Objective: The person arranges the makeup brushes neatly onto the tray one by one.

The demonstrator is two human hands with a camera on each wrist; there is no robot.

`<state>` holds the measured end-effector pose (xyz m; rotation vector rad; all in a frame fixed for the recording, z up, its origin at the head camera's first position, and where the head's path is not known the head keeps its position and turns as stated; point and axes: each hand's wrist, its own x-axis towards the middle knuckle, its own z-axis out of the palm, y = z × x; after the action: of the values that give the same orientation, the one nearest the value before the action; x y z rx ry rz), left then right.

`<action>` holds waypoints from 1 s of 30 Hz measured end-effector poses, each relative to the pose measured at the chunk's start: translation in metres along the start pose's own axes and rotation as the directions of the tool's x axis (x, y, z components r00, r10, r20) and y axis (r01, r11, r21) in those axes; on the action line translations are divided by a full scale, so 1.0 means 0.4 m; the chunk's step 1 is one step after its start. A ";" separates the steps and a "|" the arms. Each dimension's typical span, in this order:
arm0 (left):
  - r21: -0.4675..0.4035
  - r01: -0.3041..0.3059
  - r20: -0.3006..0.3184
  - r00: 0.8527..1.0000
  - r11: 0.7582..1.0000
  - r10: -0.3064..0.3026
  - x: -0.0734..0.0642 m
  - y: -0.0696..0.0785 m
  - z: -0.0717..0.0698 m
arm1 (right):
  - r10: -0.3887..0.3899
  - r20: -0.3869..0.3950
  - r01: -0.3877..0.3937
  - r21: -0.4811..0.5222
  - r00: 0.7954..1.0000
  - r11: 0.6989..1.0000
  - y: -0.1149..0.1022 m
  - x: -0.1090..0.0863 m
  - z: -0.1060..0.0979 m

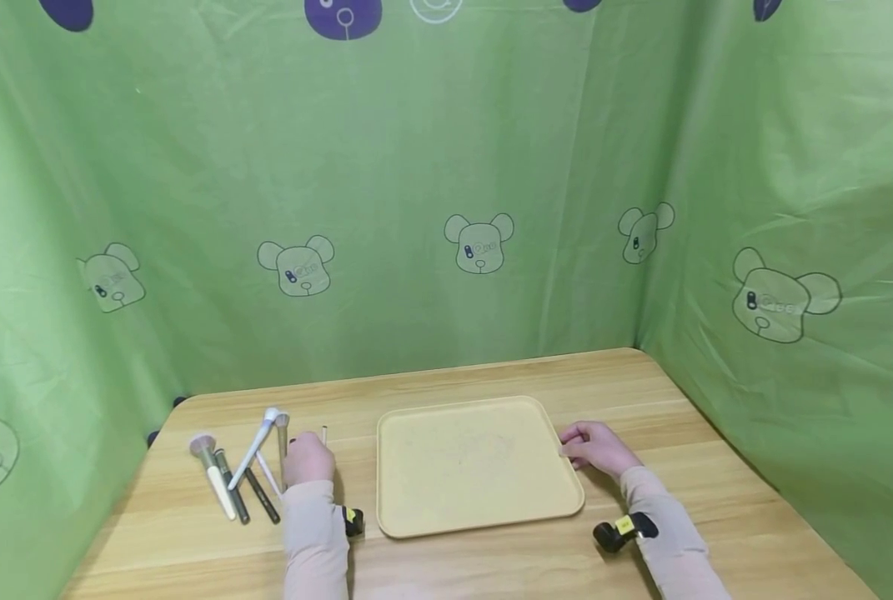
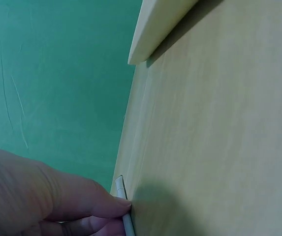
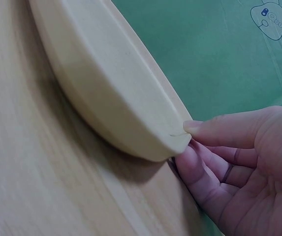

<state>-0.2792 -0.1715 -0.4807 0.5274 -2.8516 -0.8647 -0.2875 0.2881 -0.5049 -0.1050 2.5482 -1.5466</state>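
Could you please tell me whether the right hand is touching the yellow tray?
Touching. The right wrist view shows it plainly: the right hand pinches the rim of the yellow tray, with no gap at the thumb.

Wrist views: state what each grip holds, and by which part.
Left grip: slim pale stick, near its visible end. Right grip: tray, by its right rim.
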 end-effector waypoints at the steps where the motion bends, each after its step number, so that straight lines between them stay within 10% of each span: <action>1: 0.001 0.007 0.000 1.000 1.000 -0.007 0.000 0.000 0.001 | 0.000 0.002 0.000 0.003 1.000 1.000 0.000 0.000 0.000; 30: -0.028 -0.007 0.008 1.000 1.000 0.007 0.002 -0.003 -0.003 | -0.014 0.023 0.013 0.038 1.000 0.999 0.001 0.003 -0.003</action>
<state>-0.2794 -0.1733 -0.4804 0.5114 -2.8425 -0.9062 -0.2888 0.2891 -0.5048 -0.1354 2.5040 -1.5880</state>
